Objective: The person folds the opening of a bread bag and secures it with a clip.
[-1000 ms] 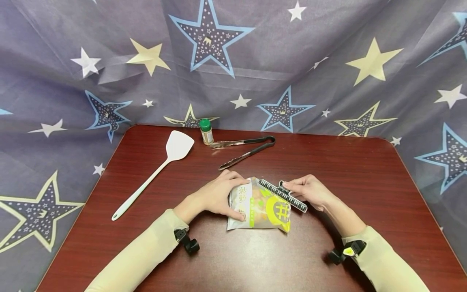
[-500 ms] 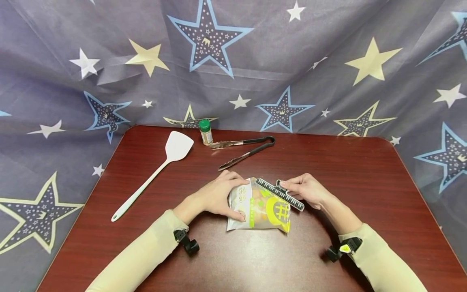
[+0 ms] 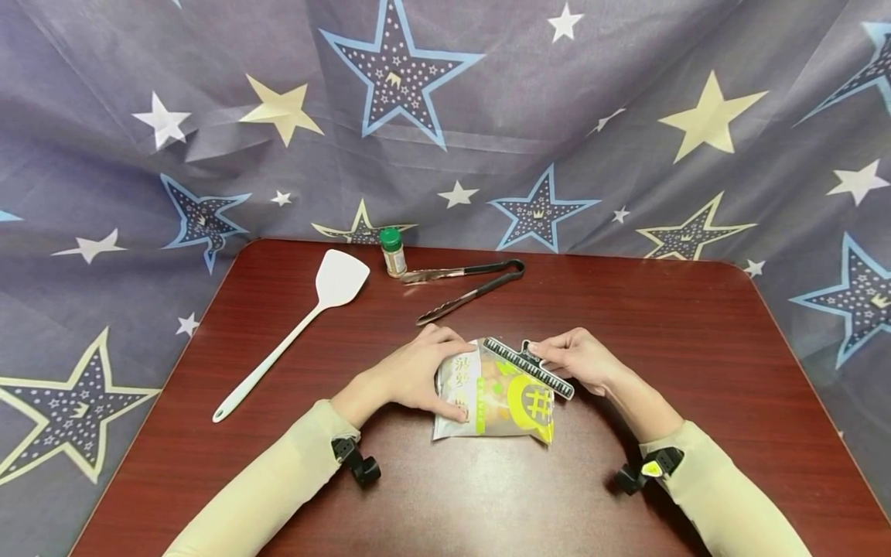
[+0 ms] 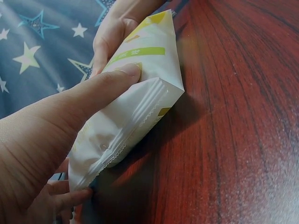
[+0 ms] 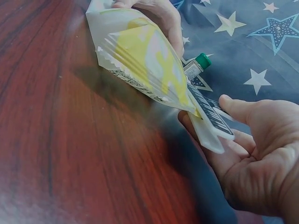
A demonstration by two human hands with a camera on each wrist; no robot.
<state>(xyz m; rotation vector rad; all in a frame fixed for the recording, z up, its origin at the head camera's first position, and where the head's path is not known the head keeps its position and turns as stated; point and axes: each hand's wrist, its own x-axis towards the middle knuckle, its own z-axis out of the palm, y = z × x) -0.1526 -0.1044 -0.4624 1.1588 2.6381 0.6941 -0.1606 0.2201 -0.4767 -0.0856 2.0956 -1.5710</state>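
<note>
A white and yellow snack bag (image 3: 494, 418) sits at the middle of the table. My left hand (image 3: 421, 367) grips its left part, thumb across the front and the other fingers round the far edge. In the left wrist view the thumb presses on the bag (image 4: 140, 102) near its crimped end. My right hand (image 3: 581, 360) pinches the handle of a wide bag clip (image 3: 529, 367) patterned like piano keys. The clip lies slantwise over the bag's upper right corner. In the right wrist view the two plates of the clip (image 5: 210, 112) stand apart, with the bag's corner between them.
A white spatula (image 3: 341, 278) lies at the left of the dark red table (image 3: 661, 309). Behind the bag are opened metal tongs (image 3: 480, 292) with black handles and a green-capped spice jar (image 3: 394, 255). A star-patterned cloth (image 3: 592, 93) hangs at the back.
My right hand has moved the clip a little left and upward, further over the bag's corner. The left hand and the bag stay where they were.
</note>
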